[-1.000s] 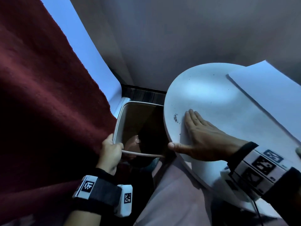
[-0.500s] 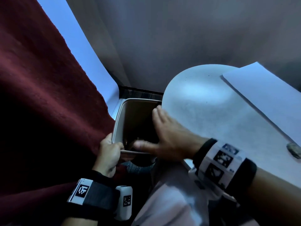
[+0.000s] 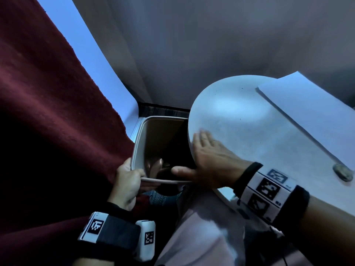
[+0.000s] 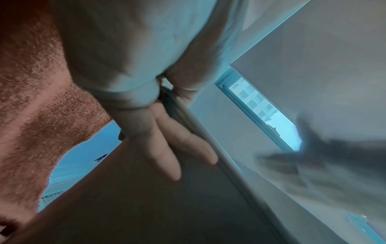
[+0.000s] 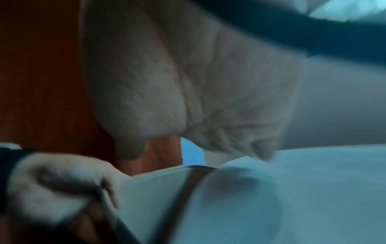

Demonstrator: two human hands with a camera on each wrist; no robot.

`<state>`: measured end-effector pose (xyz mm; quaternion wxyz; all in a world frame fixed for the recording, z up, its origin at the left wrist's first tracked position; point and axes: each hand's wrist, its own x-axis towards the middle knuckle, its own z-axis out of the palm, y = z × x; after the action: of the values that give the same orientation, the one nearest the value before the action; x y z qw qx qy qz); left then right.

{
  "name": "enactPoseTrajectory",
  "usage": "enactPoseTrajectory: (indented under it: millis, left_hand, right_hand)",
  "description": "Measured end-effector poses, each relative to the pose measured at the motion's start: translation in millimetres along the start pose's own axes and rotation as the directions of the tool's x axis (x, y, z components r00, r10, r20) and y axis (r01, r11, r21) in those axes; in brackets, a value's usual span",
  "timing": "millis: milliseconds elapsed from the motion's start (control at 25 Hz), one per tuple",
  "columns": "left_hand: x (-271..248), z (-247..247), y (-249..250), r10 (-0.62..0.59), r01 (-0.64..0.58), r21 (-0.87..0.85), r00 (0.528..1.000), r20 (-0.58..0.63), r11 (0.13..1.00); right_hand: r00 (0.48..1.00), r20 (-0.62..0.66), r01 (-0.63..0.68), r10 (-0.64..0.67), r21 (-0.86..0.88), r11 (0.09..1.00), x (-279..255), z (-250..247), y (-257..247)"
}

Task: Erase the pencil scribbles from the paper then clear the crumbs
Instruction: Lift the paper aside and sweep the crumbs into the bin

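A white sheet of paper (image 3: pixel 315 110) lies on the round white table (image 3: pixel 249 120) at the right. My right hand (image 3: pixel 207 156) lies flat and blurred at the table's left edge, fingers straight, thumb out over a beige bin (image 3: pixel 142 143). My left hand (image 3: pixel 126 181) grips the bin's near rim and holds it tight against the table edge; the left wrist view shows its fingers (image 4: pixel 167 148) curled along the bin wall. A few tiny dark crumbs (image 3: pixel 240 119) dot the tabletop. A small grey eraser (image 3: pixel 342 172) rests near the table's right side.
A dark red fabric surface (image 3: pixel 48 112) fills the left side, right beside the bin. A grey wall (image 3: pixel 192 45) stands behind the table. My light trouser leg (image 3: pixel 201 237) is under the table's near edge.
The crumb pile seen by my right fingers a second ago is gone from the table. My right hand swept left over the bin and has come back onto the table edge. The left hand kept its hold.
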<state>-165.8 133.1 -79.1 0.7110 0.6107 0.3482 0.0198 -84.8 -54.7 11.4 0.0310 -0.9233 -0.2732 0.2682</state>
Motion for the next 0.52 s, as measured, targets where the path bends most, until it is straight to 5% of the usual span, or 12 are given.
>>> enactPoseTrajectory:
  millis: [80,240,400,520]
  left_hand:
    - [-1,0,-2,0.002,-0.002,-0.011,1.000,-0.006,1.000]
    - [0,3,-6,0.036,-0.036,0.011,0.999,-0.028,0.999]
    - [-2,1,-5,0.034,-0.034,-0.008,0.999,0.013,0.999]
    - [0,1,-7,0.043,-0.043,-0.004,0.999,0.029,0.999]
  right_hand:
    - [0.992,-0.004,-0.125,0.125,-0.028,0.992,-6,15,-3]
    - [0.998,0.024,0.060,-0.060,-0.008,0.998,-10,30,-39]
    - [0.990,-0.106,-0.092,0.090,-0.020,0.996,-2,25,-25]
    - [0.990,0.045,0.139,-0.136,-0.071,0.988,-2,34,-36]
